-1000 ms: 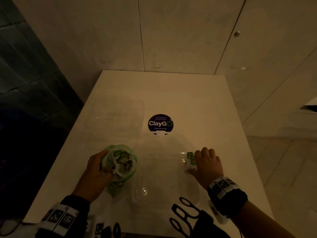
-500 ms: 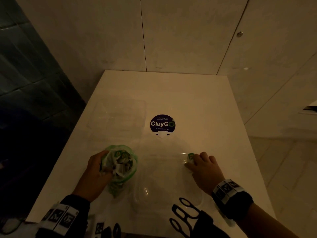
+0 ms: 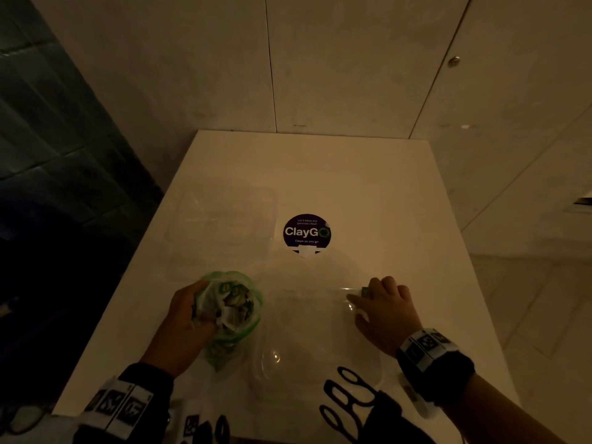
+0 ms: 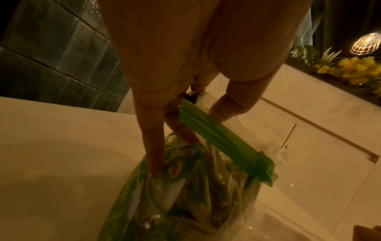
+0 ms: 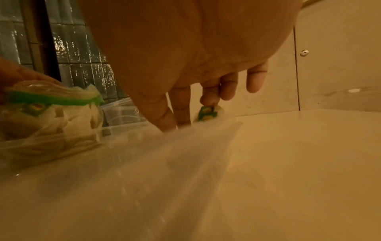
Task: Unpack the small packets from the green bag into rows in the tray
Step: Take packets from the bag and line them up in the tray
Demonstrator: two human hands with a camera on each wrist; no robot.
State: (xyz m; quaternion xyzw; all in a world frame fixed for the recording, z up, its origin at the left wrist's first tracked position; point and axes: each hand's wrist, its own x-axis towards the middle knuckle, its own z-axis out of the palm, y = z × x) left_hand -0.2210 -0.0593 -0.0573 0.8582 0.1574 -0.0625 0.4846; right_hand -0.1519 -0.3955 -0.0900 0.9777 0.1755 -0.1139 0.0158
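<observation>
The green zip bag (image 3: 232,310) stands open on the white table, full of small white-and-green packets. My left hand (image 3: 189,318) grips its rim, fingers (image 4: 153,146) inside the mouth beside the green zip strip (image 4: 222,141). The clear tray (image 3: 266,363) lies just right of the bag. My right hand (image 3: 382,310) is at the tray's far right corner. One small packet (image 5: 207,113) stands there on edge, with a fingertip resting on its top. Thumb and forefinger (image 5: 171,121) touch the tray wall (image 5: 185,154) apart from the packet. Only a green corner of the packet (image 3: 365,290) shows from above.
A second clear container (image 3: 224,219) lies at the back left of the table. A round dark ClayGo sticker (image 3: 307,233) sits beyond the tray. Black looped cables (image 3: 346,395) hang over the near edge. Walls close the far side; the table drops off left and right.
My right hand has sunk lower at the tray's far right corner, so the packet is now mostly hidden under the fingers. The left hand and bag have stayed put.
</observation>
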